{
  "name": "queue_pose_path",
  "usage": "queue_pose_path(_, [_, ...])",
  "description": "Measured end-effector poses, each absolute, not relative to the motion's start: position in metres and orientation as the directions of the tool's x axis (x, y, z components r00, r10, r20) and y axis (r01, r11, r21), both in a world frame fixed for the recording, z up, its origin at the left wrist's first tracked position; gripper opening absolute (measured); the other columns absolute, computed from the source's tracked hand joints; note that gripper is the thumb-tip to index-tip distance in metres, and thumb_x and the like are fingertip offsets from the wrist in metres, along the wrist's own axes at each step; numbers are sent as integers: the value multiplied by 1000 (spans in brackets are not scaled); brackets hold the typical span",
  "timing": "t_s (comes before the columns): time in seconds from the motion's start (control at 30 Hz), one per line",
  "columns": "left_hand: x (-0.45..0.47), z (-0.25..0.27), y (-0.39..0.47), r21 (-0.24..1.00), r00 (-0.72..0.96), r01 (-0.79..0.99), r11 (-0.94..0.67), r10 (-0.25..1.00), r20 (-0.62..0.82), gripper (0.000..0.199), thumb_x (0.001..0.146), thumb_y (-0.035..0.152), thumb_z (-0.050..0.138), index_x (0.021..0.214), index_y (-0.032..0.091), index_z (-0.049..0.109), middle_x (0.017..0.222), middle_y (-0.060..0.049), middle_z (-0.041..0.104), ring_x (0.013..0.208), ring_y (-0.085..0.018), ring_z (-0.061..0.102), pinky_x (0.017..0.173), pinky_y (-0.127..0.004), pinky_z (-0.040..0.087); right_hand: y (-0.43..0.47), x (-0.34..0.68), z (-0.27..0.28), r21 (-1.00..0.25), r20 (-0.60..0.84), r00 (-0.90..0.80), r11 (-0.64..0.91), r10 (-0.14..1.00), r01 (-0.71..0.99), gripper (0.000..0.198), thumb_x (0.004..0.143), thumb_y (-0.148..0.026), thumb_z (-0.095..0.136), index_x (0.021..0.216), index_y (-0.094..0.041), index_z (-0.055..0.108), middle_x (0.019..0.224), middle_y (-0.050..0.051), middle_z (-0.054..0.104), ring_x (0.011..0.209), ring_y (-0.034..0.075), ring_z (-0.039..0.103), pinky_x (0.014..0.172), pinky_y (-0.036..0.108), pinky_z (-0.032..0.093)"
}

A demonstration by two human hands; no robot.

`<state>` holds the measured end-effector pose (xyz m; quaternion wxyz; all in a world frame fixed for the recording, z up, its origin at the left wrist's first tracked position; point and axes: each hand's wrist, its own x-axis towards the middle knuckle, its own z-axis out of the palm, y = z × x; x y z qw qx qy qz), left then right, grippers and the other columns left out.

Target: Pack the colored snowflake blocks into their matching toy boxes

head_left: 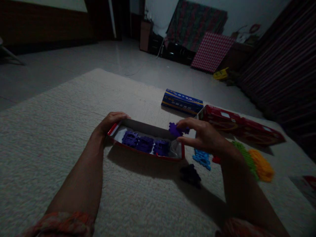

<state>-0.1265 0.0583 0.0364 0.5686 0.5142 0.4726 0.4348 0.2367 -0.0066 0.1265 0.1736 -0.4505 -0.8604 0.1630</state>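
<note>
Dimly lit, the right hand [201, 133] seems to pinch a purple piece [174, 129] finger-to-thumb by the right end of an open box [145, 129], the left hand [110, 122] clasping its other end.

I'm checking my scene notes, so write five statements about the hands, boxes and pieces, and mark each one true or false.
1. The right hand holds a purple piece. True.
2. The left hand is on the blue carton. False: it is at the left end of the open box.
3. The open box contains dark purple pieces. True.
4. The blue carton lies nearer the person than the open box. False: it lies farther away.
5. The green pieces lie right beside the orange pieces. True.
</note>
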Motion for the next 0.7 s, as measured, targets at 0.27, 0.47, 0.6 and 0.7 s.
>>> queue_pose_path(0.27, [-125,37,55,986,182,-70,149,974,-134,26,72,42,79,78,17,78,69,-5,71,62,-20,62,59,-30,49,-25,194,117,-393,-85,-589,516,803,761,27,84,-27,81,106,-17,69,108,11,70,94,23,66,82,34,51])
queue_pose_path(0.47, [-124,40,53,983,185,-73,166,971,-151,26,71,42,79,77,17,78,69,-6,71,63,-21,63,60,-31,49,-27,191,114,-354,-114,-551,484,826,800,28,84,-28,81,106,-15,68,111,13,69,99,25,66,86,36,51])
queue_pose_path(0.6, [-125,39,56,990,183,-29,135,975,-128,26,70,43,78,76,17,78,73,-6,72,67,-22,64,64,-32,50,-28,204,115,-391,-19,-566,514,824,763,24,85,-27,80,103,-17,68,108,11,70,94,22,67,82,34,52])
queue_pose_path(0.7, [-126,38,58,992,188,-5,127,974,-124,25,71,43,77,75,18,79,74,-7,72,69,-22,64,65,-33,50,-16,226,117,-360,112,-504,508,856,783,17,87,-28,77,99,-19,70,101,9,72,88,21,67,79,34,52])
